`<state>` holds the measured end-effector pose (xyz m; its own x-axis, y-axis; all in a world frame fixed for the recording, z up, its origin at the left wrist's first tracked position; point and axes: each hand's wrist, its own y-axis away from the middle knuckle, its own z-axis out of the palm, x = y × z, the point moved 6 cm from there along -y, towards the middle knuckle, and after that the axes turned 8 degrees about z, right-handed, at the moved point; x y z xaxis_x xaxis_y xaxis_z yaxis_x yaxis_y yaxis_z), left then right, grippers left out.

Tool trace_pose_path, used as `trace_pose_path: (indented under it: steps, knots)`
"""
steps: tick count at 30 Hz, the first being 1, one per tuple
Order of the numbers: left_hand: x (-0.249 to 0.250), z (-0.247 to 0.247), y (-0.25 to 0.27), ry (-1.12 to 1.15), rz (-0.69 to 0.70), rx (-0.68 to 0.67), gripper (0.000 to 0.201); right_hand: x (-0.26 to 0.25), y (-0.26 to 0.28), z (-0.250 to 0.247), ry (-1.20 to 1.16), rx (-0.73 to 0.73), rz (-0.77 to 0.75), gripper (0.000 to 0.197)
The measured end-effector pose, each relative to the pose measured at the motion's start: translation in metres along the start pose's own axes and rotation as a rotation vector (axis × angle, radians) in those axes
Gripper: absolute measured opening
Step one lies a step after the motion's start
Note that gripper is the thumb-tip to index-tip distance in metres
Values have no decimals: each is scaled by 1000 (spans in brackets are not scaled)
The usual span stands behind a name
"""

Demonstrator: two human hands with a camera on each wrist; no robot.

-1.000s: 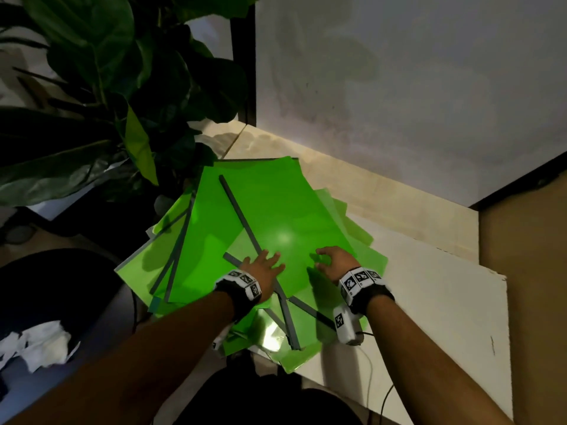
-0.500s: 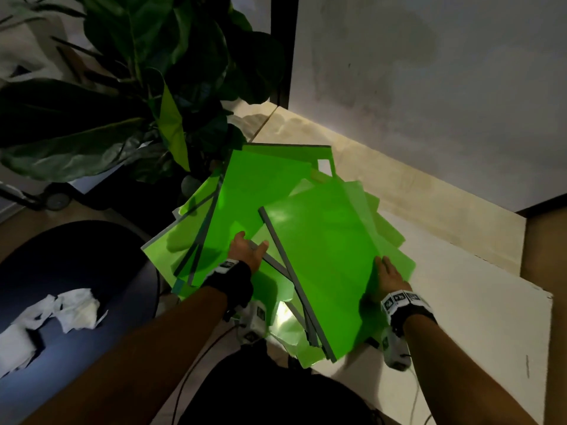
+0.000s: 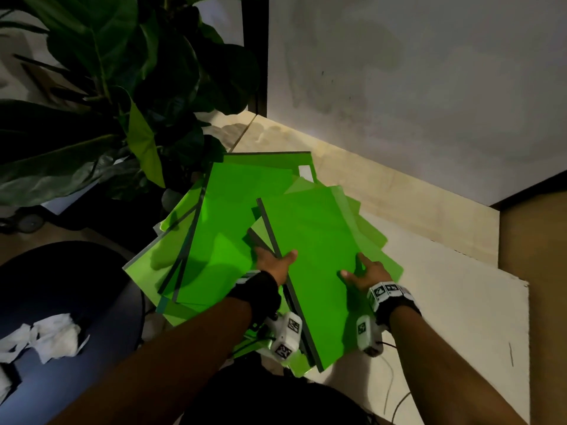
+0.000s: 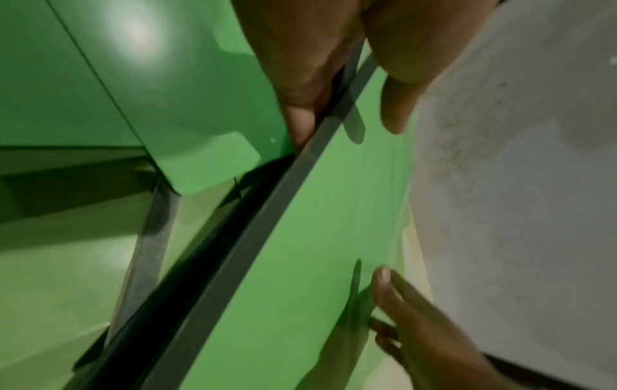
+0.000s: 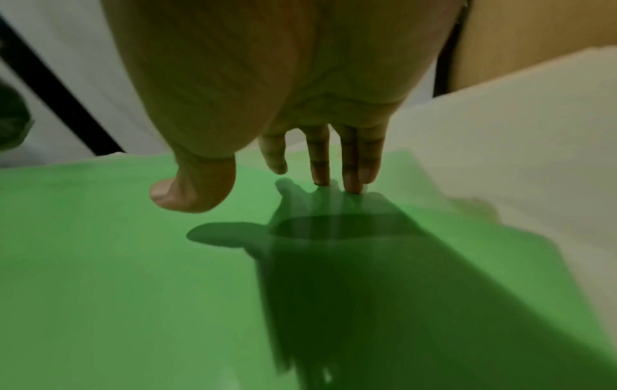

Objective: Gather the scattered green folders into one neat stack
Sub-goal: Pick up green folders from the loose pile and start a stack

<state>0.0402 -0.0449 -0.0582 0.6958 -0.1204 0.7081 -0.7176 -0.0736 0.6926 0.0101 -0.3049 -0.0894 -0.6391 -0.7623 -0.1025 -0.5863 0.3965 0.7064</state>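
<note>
Top green folder (image 3: 310,265) held between both hands, left hand (image 3: 274,262) pinching its grey spine, right hand (image 3: 365,273) flat-fingered on its right edge, long axis pointing up-frame over the fanned pile (image 3: 221,240).

Worktop (image 3: 445,302): pale, light-wood-toned surface set into a corner against a white wall, near edge cut at an angle. Bearing a fanned, overlapping heap of green folders (image 3: 233,240) with grey spines, spread over its left part and overhanging the left and near edges. Right part bare, with a small dark mark near the right edge.
</note>
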Motion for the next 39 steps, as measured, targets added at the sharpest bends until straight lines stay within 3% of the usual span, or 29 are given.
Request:
trace_pose_path:
  steps: [2, 4, 7, 9, 12, 14, 16, 20, 22, 25, 27, 31, 34, 37, 39]
  knots:
    - [4, 6, 7, -141, 51, 12, 88, -7, 4, 2, -24, 29, 3, 94]
    - [20, 7, 11, -101, 129, 7, 75, -9, 8, -3, -26, 126, -28, 95]
    - [53, -5, 14, -38, 257, -32, 81, -9, 12, -35, -191, 319, -95, 93]
    - [70, -16, 14, -37, 310, -47, 85, -17, 14, -56, -310, 362, -152, 94]
    - [96, -26, 10, -18, 429, 24, 71, -43, 14, -80, -520, 265, -268, 81]
    - [108, -36, 5, 12, 507, 163, 51, -58, 15, -89, -639, 178, -287, 63]
    - [114, -47, -1, 69, 514, 258, 40, -65, 19, -97, -732, 193, -300, 54]
    - [112, -58, -24, -14, 536, 130, 38, -63, 17, -89, -719, 187, -282, 64]
    - [91, -71, -41, -136, 513, 52, 37, -51, 14, -78, -753, 171, -196, 58]
    - [45, -126, -63, -636, 311, 250, 65, -19, 11, -72, -921, 182, -91, 20]
    - [16, -160, -64, -871, 117, 309, 90, 7, 6, -65, -888, 190, -29, 12]
    - [-15, -175, -68, -860, -8, 146, 119, 49, 2, -46, -863, 182, 117, 5]
    - [-12, -177, -71, -943, -16, 126, 126, 59, 12, -40, -831, 201, 230, 21]
    - [-1, -182, -67, -1019, -49, 92, 122, 66, 15, -32, -973, 189, 307, 39]
    - [1, -186, -67, -933, -40, 99, 115, 67, 16, -25, -1077, 173, 328, 45]
